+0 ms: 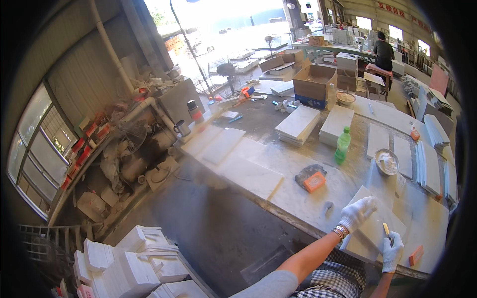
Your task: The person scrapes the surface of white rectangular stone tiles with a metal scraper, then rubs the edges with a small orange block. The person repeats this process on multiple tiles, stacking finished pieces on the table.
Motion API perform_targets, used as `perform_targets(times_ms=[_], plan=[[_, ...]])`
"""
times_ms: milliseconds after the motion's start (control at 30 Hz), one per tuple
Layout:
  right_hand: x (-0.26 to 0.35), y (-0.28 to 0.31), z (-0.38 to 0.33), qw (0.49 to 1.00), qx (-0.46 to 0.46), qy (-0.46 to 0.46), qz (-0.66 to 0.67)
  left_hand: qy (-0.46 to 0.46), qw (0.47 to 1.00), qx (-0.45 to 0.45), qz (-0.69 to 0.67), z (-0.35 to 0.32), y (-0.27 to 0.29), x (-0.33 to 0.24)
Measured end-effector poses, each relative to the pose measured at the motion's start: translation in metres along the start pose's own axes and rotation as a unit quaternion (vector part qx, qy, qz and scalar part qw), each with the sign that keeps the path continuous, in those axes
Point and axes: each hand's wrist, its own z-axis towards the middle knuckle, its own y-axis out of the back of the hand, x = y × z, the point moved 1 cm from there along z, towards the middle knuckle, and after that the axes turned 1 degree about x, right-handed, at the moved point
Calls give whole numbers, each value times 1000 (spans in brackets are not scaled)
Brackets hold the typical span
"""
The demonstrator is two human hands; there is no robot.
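Note:
My left hand [358, 213], in a white glove with bracelets at the wrist, is over a stack of white marble-like tiles [365, 247] at the table's near edge. Its fingers are bent and closed; whatever they may hold is too small to make out. Lower right, my gloved right hand [392, 252] grips a small putty knife [386, 229], its yellowish blade pointing up and away over the tiles. An orange block [416, 255] lies just right of that hand. Beyond the hands sits a metal bowl [386, 162] of white paste.
A green bottle [342, 146] and an orange block [314, 183] on a grey rag stand farther along the table. Tile stacks [298, 125], a cardboard box [314, 84] and upright tiles [428, 166] surround the work area. More tiles [134, 268] are piled lower left. A person [383, 52] sits far back.

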Motion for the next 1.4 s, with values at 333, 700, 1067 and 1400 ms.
perform_targets(times_ms=[333, 700, 1067, 1400], plan=[[27, 6, -11, 999, -37, 32, 1, -3, 1000, -12, 18, -2, 6, -7], [43, 9, -14, 998, -55, 21, -27, 41, 999, 5, 32, -1, 13, -12], [45, 14, -17, 992, -61, 50, -98, -16, 999, -6, -41, -4, 11, 0], [60, 29, -10, 990, 56, -21, -127, 116, 975, 73, -173, -8, 32, -18]])
